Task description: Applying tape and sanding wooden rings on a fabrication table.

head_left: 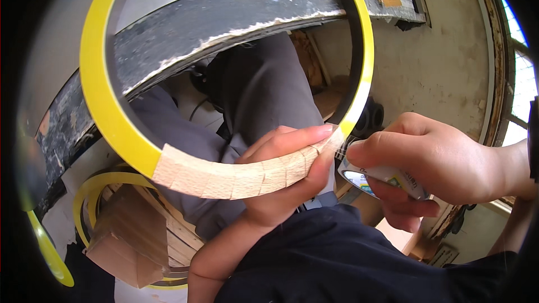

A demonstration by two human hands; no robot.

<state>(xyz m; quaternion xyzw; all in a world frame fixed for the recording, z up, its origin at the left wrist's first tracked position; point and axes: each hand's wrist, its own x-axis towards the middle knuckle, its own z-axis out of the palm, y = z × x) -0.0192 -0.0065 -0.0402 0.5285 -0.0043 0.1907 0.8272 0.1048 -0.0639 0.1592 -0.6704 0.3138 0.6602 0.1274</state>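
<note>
A large yellow ring with a dark inner side stands upright in front of me. Its lower part is covered by a beige, wood-grained wrap with several crosswise seams. My left hand is closed around the wrap's right end, with fingers behind and the thumb near the yellow edge. Just right of it, my right hand grips a roll of tape with a printed core. A clear, shiny strip shows between the ring and the roll. Part of the roll is hidden by my fingers.
A worn dark table edge runs across behind the ring. At lower left, more yellow rings lie around a brown cardboard piece. My grey-trousered legs are under the table. A stained wall and a window stand at the right.
</note>
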